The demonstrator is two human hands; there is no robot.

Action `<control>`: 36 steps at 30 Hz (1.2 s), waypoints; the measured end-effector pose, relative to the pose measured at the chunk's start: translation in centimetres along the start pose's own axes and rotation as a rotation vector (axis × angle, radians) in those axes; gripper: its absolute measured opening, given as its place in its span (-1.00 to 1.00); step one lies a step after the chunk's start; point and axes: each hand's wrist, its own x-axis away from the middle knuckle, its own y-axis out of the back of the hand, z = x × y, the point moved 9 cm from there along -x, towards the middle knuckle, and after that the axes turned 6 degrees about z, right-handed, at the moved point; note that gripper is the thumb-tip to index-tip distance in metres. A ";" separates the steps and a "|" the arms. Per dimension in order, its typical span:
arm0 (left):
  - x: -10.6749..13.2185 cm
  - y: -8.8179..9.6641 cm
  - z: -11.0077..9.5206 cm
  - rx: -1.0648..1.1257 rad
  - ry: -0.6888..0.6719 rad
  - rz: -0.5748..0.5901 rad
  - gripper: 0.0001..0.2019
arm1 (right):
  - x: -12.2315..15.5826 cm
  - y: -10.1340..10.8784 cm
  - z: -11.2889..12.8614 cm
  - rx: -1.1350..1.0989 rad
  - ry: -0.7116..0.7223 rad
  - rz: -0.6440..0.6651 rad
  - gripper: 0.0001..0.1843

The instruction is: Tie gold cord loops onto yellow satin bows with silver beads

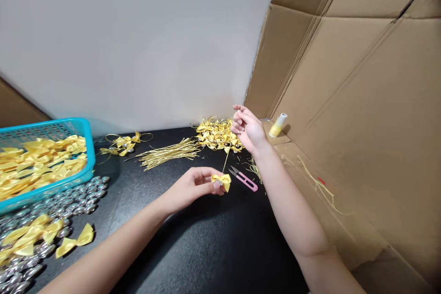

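My left hand (193,187) pinches a small yellow ribbon bow (221,181) just above the black table (206,248). A thin gold cord (226,158) runs up from the bow to my right hand (246,128), which is raised with its fingers curled and pinching the cord's upper end. Pink thread snips (244,178) lie on the table just right of the bow. Behind my right hand sits a heap of finished yellow bows (213,134).
A bundle of cut gold cords (168,152) lies mid-table. A turquoise basket (86,147) of yellow bows stands at the left, with silver beads (79,197) and loose bows (74,241) in front. Cardboard panels (361,101) wall the right side; a yellow spool (277,125) stands there.
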 end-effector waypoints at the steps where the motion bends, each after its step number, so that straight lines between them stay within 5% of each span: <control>1: 0.0 -0.1 0.0 -0.013 0.008 -0.001 -0.84 | 0.0 0.0 -0.1 0.009 -0.002 -0.005 -0.75; 12: 0.3 0.6 0.3 -0.217 -0.004 -0.088 -0.79 | 0.3 -0.1 -0.2 0.017 -0.036 -0.007 -0.78; 23: 0.4 0.7 -1.9 -0.408 -0.162 -0.131 -0.82 | 0.2 0.4 -1.5 -0.065 -0.105 -0.069 -0.70; 29: 0.2 1.3 -0.1 -0.306 -0.066 -0.176 -0.71 | -0.3 1.1 -1.9 -0.114 -0.145 -0.080 -0.74; 36: 0.2 1.4 0.0 -0.199 -0.105 -0.193 -0.80 | -0.3 1.6 -2.2 -0.155 -0.167 -0.121 -0.70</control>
